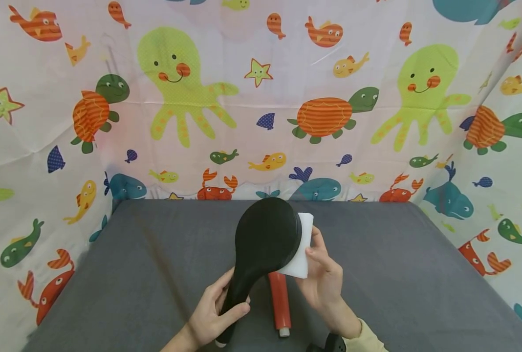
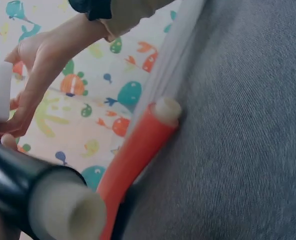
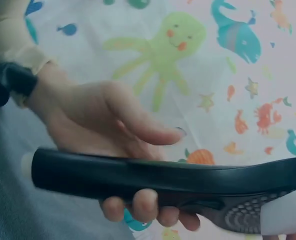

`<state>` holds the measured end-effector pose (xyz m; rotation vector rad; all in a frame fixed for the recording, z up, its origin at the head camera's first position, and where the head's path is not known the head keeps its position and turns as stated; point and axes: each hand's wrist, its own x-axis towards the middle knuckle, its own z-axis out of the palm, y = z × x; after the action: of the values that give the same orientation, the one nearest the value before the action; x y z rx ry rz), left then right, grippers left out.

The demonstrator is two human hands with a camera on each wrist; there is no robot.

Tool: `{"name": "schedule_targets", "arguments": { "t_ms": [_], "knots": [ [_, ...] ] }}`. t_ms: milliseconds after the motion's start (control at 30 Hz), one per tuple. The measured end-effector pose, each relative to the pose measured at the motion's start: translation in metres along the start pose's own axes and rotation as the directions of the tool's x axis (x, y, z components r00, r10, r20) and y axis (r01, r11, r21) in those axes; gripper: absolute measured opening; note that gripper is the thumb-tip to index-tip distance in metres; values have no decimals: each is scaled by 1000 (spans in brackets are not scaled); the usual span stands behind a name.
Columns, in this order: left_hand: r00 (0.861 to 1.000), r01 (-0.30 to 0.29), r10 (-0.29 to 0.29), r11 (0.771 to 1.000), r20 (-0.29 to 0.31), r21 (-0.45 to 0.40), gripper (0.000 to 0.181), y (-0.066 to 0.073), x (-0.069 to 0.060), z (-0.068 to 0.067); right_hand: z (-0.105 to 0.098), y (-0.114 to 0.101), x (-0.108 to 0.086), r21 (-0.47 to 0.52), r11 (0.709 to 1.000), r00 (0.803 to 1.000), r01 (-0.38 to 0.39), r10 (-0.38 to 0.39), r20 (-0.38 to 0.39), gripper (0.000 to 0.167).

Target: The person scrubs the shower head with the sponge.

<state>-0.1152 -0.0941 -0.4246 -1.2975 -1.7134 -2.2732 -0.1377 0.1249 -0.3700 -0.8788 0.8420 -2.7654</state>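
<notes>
A black shower head (image 1: pixel 267 234) is held upright at a slant, its round back towards the head view. My left hand (image 1: pixel 212 310) grips its handle; the right wrist view shows fingers of that hand (image 3: pixel 98 117) curled under the black handle (image 3: pixel 98 172). My right hand (image 1: pixel 324 276) pinches a white sponge (image 1: pixel 305 247) against the face of the head, on its right side. In the right wrist view the sponge (image 3: pixel 288 212) covers part of the nubbed face. The left wrist view shows the right hand (image 2: pixel 43 70) with the sponge (image 2: pixel 2 92).
A red tube-shaped object (image 1: pixel 280 303) with a whitish end lies on the grey table (image 1: pixel 124 283), between the hands and partly behind the shower head. A curtain (image 1: pixel 252 132) printed with sea animals stands behind and at both sides of the table.
</notes>
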Motion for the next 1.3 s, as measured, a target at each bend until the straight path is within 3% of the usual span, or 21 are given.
{"name": "schedule_targets", "arguments": {
  "t_ms": [100, 167, 233, 267, 300, 333, 400, 467, 500, 533, 567, 633, 700, 767, 833, 900, 1000, 1033, 1100, 1200, 1300],
  "knots": [
    [999, 23, -23, 1000, -24, 17, 48, -3, -2, 1, 6, 6, 0, -122, 991, 998, 61, -64, -15, 41],
    [998, 57, -56, 998, -40, 17, 42, -5, -4, 2, 9, 11, 0, -231, 967, 994, 108, -113, -7, 43],
    [997, 71, -71, 997, -38, 6, 38, -7, -5, 3, 12, 15, 1, -363, 918, 986, 162, -166, 20, 42],
    [996, 82, -83, 996, -30, -19, 38, -8, -5, 3, 13, 17, 2, -445, 873, 979, 198, -199, 46, 41],
    [996, 92, -93, 995, -16, -49, 37, -8, -5, 4, 13, 19, 2, -530, 814, 970, 236, -229, 80, 41],
    [995, 103, -104, 991, 1, -85, 38, -8, -5, 4, 13, 22, 3, -617, 736, 958, 278, -260, 122, 41],
    [994, 104, -99, 985, 40, -141, 41, -8, -5, 5, 15, 24, 3, -760, 544, 928, 356, -304, 217, 40],
    [991, 119, -101, 965, 88, -232, 45, -8, -4, 6, 16, 26, 4, -839, 326, 885, 435, -327, 332, 36],
    [989, 126, -100, 955, 110, -267, 44, -7, -3, 6, 16, 28, 3, -848, 244, 865, 470, -318, 388, 34],
    [987, 131, -96, 944, 131, -302, 44, -6, -3, 7, 16, 28, 2, -846, 169, 845, 505, -298, 445, 32],
    [985, 136, -91, 934, 149, -329, 42, -6, -2, 7, 17, 28, 2, -833, 113, 823, 541, -272, 498, 29],
    [978, 161, -95, 913, 188, -376, 39, -4, -2, 6, 14, 30, 3, -791, 37, 778, 611, -217, 590, 27],
    [969, 187, -102, 900, 227, -394, 36, -4, -3, 6, 13, 30, 5, -758, -7, 748, 652, -162, 644, 26],
    [955, 226, -118, 883, 271, -412, 36, -5, -4, 7, 11, 27, 8, -751, -66, 739, 657, -143, 659, 26],
    [941, 259, -127, 867, 313, -427, 36, -7, -6, 7, 9, 21, 13, -773, -121, 757, 623, -157, 634, 27],
    [931, 290, -137, 840, 338, -458, 37, -8, -6, 9, 5, 14, 18, -821, -164, 798, 547, -194, 571, 28],
    [932, 303, -147, 818, 332, -488, 39, -8, -6, 9, -5, 3, 22, -894, -171, 859, 413, -254, 445, 32],
    [934, 299, -150, 824, 324, -482, 40, -9, -7, 7, -9, 1, 21, -914, -168, 877, 369, -263, 402, 35],
    [942, 299, -168, 816, 291, -495, 42, -8, -7, 5, -17, 0, 17, -935, -166, 900, 314, -260, 348, 42],
    [945, 317, -228, 810, 234, -494, 43, -4, -7, 1, -23, 6, 3, -942, -161, 922, 293, -212, 323, 45],
    [933, 359, -303, 789, 193, -499, 44, 1, -6, -1, -20, 16, -10, -939, -120, 930, 322, -147, 337, 41]
  ]
}}
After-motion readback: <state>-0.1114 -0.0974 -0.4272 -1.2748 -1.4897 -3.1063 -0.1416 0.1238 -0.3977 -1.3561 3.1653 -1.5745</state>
